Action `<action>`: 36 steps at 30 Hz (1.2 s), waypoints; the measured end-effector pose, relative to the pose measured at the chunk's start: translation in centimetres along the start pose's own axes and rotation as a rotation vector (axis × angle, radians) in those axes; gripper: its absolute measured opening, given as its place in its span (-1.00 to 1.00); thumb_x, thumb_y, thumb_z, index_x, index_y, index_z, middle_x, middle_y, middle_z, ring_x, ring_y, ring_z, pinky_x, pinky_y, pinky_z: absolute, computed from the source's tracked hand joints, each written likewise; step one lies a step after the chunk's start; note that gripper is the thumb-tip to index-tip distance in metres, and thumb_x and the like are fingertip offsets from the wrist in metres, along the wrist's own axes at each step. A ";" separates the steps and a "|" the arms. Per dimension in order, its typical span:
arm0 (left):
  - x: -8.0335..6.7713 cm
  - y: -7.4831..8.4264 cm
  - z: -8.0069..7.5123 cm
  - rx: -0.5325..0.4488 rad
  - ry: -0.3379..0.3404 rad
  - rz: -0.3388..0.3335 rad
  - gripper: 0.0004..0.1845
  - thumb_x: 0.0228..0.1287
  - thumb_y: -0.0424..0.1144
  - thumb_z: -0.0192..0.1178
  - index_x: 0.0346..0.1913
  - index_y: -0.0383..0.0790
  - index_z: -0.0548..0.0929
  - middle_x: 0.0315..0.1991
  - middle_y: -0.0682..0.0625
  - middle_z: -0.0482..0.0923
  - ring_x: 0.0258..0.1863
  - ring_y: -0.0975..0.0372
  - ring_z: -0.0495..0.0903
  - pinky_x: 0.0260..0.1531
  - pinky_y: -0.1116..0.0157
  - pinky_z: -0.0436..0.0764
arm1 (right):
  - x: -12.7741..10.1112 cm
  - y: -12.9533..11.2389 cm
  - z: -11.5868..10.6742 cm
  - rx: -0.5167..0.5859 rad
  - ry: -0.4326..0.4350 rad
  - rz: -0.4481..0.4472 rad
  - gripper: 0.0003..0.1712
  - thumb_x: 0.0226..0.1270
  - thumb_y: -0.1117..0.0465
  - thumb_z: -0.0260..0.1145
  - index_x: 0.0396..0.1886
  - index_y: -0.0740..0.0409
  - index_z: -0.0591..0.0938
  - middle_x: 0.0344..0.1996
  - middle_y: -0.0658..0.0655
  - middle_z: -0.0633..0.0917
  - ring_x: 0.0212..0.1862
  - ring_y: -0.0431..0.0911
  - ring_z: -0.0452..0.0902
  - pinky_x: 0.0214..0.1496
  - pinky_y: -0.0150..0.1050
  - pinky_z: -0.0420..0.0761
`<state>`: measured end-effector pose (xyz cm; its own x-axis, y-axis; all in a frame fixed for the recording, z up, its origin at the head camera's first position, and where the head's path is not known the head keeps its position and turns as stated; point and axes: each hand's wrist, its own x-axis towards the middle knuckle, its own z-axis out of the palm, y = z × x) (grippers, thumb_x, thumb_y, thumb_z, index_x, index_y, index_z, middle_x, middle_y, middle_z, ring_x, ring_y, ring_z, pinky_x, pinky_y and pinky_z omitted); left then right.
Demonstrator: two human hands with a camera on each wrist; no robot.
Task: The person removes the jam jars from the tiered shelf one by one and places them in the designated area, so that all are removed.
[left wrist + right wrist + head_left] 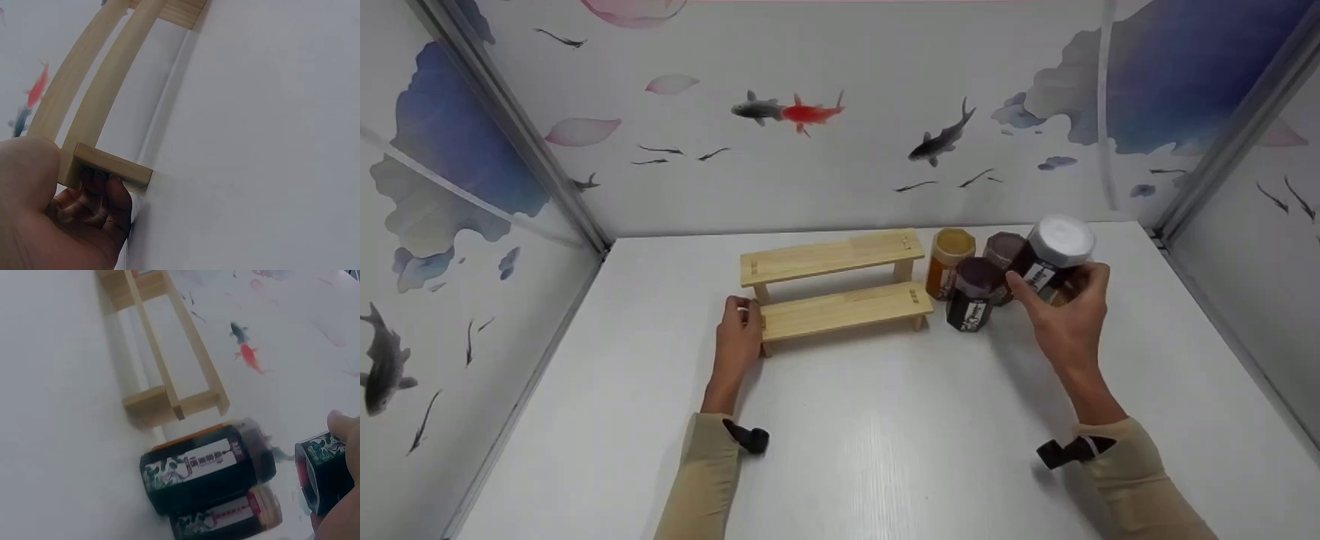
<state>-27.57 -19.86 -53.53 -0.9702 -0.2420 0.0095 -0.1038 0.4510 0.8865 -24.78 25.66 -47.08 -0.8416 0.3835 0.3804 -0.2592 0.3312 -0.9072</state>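
My left hand (739, 334) is at the left end of a two-tier wooden rack (840, 313), its fingers curled under the end of the lower step in the left wrist view. To the right, my right hand (1069, 322) grips an octagonal jar (1039, 276) with a white top and dark label, tilted and held above the table. Close by its fingers stand a dark purple-topped jar (973, 300), an orange jar with a yellow top (951, 262) and a brownish-purple jar (1003, 249). The right wrist view shows the gripped jar (325, 478) only partly.
A white table (847, 442) carries the rack and jars. Behind it rises a white panel (840, 180) painted with fish, and similar side panels meet it at metal corner posts. The jars stand close together just right of the rack.
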 end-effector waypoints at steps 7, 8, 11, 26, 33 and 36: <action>0.0 0.0 -0.1 -0.001 0.003 0.011 -0.59 0.79 0.00 -0.14 0.31 -0.25 0.44 0.01 -0.17 0.62 -0.10 0.12 0.59 -0.24 0.26 0.58 | -0.3 2.0 -1.8 -0.115 -0.112 0.073 0.11 0.20 0.00 0.73 0.53 0.18 0.23 0.46 0.24 0.50 0.48 0.11 0.47 0.53 0.18 0.50; 0.0 0.0 -0.1 -0.002 0.005 0.012 -0.59 0.79 0.00 -0.14 0.31 -0.25 0.44 0.01 -0.17 0.62 -0.10 0.12 0.59 -0.23 0.26 0.58 | -0.4 2.3 -1.9 -0.129 -0.134 0.079 0.14 0.20 -0.02 0.73 0.57 0.18 0.22 0.48 0.25 0.49 0.50 0.13 0.46 0.54 0.18 0.49; 0.0 -0.1 -0.1 -0.005 0.008 0.013 -0.59 0.79 0.00 -0.13 0.31 -0.25 0.45 0.00 -0.17 0.63 -0.10 0.11 0.60 -0.25 0.27 0.58 | -0.4 2.9 -2.0 -0.176 -0.195 0.091 0.23 0.20 -0.09 0.72 0.66 0.13 0.18 0.52 0.24 0.49 0.52 0.16 0.44 0.54 0.20 0.46; 0.0 0.2 0.0 -0.001 0.013 0.018 -0.59 0.78 0.01 -0.12 0.28 -0.25 0.47 -0.07 -0.16 0.65 -0.18 0.12 0.60 -0.31 0.27 0.57 | -0.2 5.5 -2.9 -0.350 -0.488 0.098 0.28 0.21 -0.10 0.72 0.71 0.18 0.15 0.56 0.41 0.42 0.59 0.36 0.32 0.57 0.37 0.35; 0.1 0.1 0.0 0.002 0.006 0.010 -0.61 0.79 0.00 -0.14 0.28 -0.23 0.46 -0.08 -0.13 0.63 -0.17 0.14 0.60 -0.31 0.29 0.57 | 0.2 5.1 -4.4 -0.472 -0.650 0.109 0.13 0.26 -0.04 0.69 0.62 0.32 0.28 0.46 0.47 0.51 0.51 0.39 0.41 0.51 0.38 0.41; 0.1 0.2 0.0 0.010 0.009 0.008 -0.60 0.79 0.00 -0.13 0.29 -0.24 0.46 -0.09 -0.14 0.63 -0.17 0.13 0.60 -0.32 0.29 0.57 | 0.3 5.2 -4.7 -0.516 -0.663 0.097 0.07 0.27 -0.05 0.68 0.56 0.36 0.37 0.41 0.50 0.57 0.46 0.41 0.47 0.48 0.38 0.46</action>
<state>-27.66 -19.83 -53.38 -0.9689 -0.2465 0.0209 -0.0984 0.4616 0.8816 -24.13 31.52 -50.83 -0.9945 -0.1017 -0.0249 -0.0585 0.7367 -0.6737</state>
